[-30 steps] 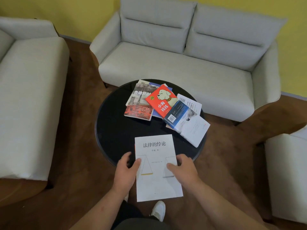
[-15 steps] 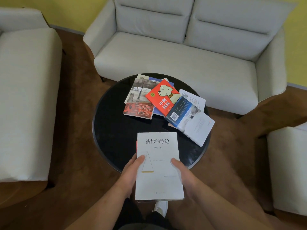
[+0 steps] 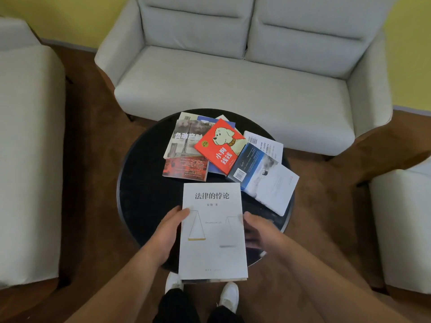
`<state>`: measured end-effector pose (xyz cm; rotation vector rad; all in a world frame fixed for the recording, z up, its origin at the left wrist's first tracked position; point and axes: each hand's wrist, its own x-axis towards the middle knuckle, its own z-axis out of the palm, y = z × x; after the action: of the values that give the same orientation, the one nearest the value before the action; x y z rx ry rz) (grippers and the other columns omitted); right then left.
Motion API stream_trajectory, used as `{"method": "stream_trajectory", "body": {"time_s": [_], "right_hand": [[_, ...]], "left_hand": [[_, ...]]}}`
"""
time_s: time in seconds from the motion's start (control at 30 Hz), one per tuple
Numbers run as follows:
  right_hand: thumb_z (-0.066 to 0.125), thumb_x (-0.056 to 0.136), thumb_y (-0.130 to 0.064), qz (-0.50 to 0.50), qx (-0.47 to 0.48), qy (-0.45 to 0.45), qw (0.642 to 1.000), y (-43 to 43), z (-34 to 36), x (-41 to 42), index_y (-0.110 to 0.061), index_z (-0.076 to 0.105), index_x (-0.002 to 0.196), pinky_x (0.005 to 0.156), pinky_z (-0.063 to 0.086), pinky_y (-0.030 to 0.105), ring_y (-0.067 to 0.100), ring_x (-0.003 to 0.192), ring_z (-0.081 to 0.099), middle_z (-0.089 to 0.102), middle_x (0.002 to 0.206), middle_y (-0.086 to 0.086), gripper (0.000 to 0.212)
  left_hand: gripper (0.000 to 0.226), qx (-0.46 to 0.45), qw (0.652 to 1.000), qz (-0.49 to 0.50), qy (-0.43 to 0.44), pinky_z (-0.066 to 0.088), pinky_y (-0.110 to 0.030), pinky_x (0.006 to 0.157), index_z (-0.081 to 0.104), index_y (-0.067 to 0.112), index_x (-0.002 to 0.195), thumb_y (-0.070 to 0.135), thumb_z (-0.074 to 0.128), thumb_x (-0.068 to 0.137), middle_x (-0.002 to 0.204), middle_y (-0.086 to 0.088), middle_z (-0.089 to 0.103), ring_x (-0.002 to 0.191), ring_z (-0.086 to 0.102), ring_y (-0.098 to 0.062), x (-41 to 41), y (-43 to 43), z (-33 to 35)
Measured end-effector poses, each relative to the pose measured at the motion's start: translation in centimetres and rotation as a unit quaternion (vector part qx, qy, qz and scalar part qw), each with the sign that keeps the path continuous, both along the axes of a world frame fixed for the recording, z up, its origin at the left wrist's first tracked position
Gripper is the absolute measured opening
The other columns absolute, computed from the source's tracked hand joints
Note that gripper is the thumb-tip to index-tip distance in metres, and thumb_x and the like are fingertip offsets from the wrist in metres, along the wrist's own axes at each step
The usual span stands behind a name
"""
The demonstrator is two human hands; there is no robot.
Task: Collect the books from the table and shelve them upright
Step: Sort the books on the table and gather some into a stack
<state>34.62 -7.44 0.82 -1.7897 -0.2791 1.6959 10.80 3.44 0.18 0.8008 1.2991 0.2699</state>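
I hold a white book (image 3: 213, 231) with black title characters above the near edge of the round black table (image 3: 140, 183). My left hand (image 3: 169, 231) grips its left edge, thumb on the cover. My right hand (image 3: 258, 231) grips its right edge, slightly blurred. A second book seems to lie under the white one, its edge showing at the bottom. On the table behind lie several overlapping books: a red book with a cartoon dog (image 3: 221, 145), a grey one with a tower (image 3: 184, 138), a dark red one (image 3: 186, 167) and a blue-and-white one (image 3: 263, 178).
A light grey two-seat sofa (image 3: 233, 73) stands behind the table. Another sofa (image 3: 28, 148) is on the left and a pale seat (image 3: 403, 217) on the right. The floor is brown carpet. My white shoes (image 3: 229, 297) show below the book. No shelf is in view.
The white book has come up off the table edge into both hands and is held higher and closer to the camera. My view has moved nearer to the table.
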Motion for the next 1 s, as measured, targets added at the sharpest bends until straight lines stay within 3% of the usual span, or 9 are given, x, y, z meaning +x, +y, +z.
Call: {"method": "stream_trajectory", "body": {"time_s": [0.07, 0.17, 0.23, 0.3, 0.37, 0.47, 0.67, 0.87, 1.0], "right_hand": [[0.058, 0.100, -0.040, -0.053, 0.025, -0.090, 0.994, 1.4, -0.1, 3.1, -0.019, 0.066, 0.118, 0.092, 0.055, 0.036, 0.025, 0.108, 0.067, 0.070, 0.121, 0.005, 0.028], [0.065, 0.097, -0.029, -0.142, 0.050, -0.228, 0.962, 3.8, -0.3, 7.4, -0.023, 0.067, 0.099, 0.087, 0.053, 0.034, 0.024, 0.103, 0.066, 0.070, 0.114, 0.006, 0.007], [0.066, 0.095, -0.029, -0.130, -0.004, -0.299, 0.945, 4.9, -1.4, 9.6, -0.017, 0.065, 0.113, 0.090, 0.053, 0.039, 0.025, 0.106, 0.062, 0.065, 0.122, 0.007, 0.022], [0.070, 0.092, -0.030, -0.090, -0.094, -0.329, 0.935, 5.4, -2.6, 10.7, -0.010, 0.053, 0.137, 0.094, 0.054, 0.043, 0.031, 0.113, 0.060, 0.056, 0.135, 0.013, 0.052], [0.073, 0.089, -0.034, -0.099, -0.138, -0.318, 0.933, 5.3, -3.5, 10.8, -0.011, 0.041, 0.146, 0.096, 0.053, 0.046, 0.035, 0.121, 0.056, 0.047, 0.142, 0.015, 0.069], [0.077, 0.087, -0.034, -0.162, -0.125, -0.291, 0.934, 5.2, -4.3, 10.3, -0.013, 0.034, 0.148, 0.089, 0.050, 0.042, 0.031, 0.115, 0.055, 0.049, 0.141, 0.012, 0.077], [0.078, 0.089, -0.018, -0.355, -0.063, -0.114, 0.926, 4.9, -4.4, 10.4, 0.003, 0.062, 0.122, 0.092, 0.057, 0.052, 0.037, 0.103, 0.068, 0.069, 0.119, 0.017, 0.042], [0.067, 0.097, -0.020, -0.362, -0.041, -0.008, 0.931, 4.4, -3.4, 10.7, -0.011, 0.063, 0.108, 0.084, 0.059, 0.054, 0.038, 0.099, 0.071, 0.074, 0.112, 0.012, 0.015], [0.059, 0.101, -0.019, -0.380, 0.034, 0.061, 0.922, 2.8, -1.2, 11.3, -0.015, 0.063, 0.112, 0.058, 0.062, 0.047, 0.032, 0.080, 0.078, 0.081, 0.094, 0.009, 0.012]], "left_hand": [[0.071, 0.062, 0.997, 0.030, 0.046, 0.043, -0.044, 0.105, 0.056, 0.030, 0.136, 0.063, 0.061, 0.073, 0.131, 0.002, 0.065, 0.121, 0.059, -0.022, 0.9, 2.9, 0.8], [0.024, 0.165, 0.981, -0.067, 0.079, 0.048, -0.036, 0.095, 0.069, 0.040, 0.103, 0.047, 0.061, 0.082, 0.123, 0.003, 0.067, 0.111, 0.064, -0.015, 3.9, 8.9, 1.9], [0.013, 0.199, 0.967, -0.118, 0.106, 0.053, -0.034, 0.086, 0.064, 0.039, 0.101, 0.037, 0.065, 0.088, 0.118, 0.002, 0.067, 0.097, 0.067, -0.011, 6.4, 13.3, 1.6], [0.047, 0.187, 0.964, -0.143, 0.122, 0.057, -0.038, 0.081, 0.054, 0.029, 0.131, 0.040, 0.069, 0.088, 0.115, 0.008, 0.060, 0.092, 0.066, -0.012, 8.8, 16.8, 1.4], [0.069, 0.189, 0.957, -0.163, 0.145, 0.056, -0.043, 0.086, 0.042, 0.022, 0.146, 0.045, 0.068, 0.087, 0.122, 0.004, 0.056, 0.097, 0.064, -0.017, 10.8, 18.9, 1.1], [0.057, 0.236, 0.935, -0.192, 0.184, 0.053, -0.050, 0.098, 0.050, 0.017, 0.141, 0.033, 0.066, 0.089, 0.130, -0.008, 0.059, 0.111, 0.063, -0.027, 13.0, 20.2, 0.4], [0.029, 0.154, 0.976, -0.119, 0.098, 0.056, -0.031, 0.063, 0.058, 0.020, 0.125, 0.020, 0.064, 0.097, 0.093, 0.000, 0.071, 0.085, 0.071, -0.018, 15.9, 21.1, -0.1], [0.009, 0.067, 0.991, -0.102, 0.051, 0.059, -0.035, 0.066, 0.062, 0.021, 0.102, 0.029, 0.060, 0.098, 0.085, -0.002, 0.079, 0.078, 0.077, -0.021, 15.9, 20.8, 0.3], [0.010, 0.097, 0.993, -0.064, 0.021, 0.058, -0.033, 0.061, 0.062, 0.027, 0.099, 0.028, 0.052, 0.102, 0.094, -0.002, 0.077, 0.083, 0.075, -0.022, 15.5, 18.8, 1.1]]}}
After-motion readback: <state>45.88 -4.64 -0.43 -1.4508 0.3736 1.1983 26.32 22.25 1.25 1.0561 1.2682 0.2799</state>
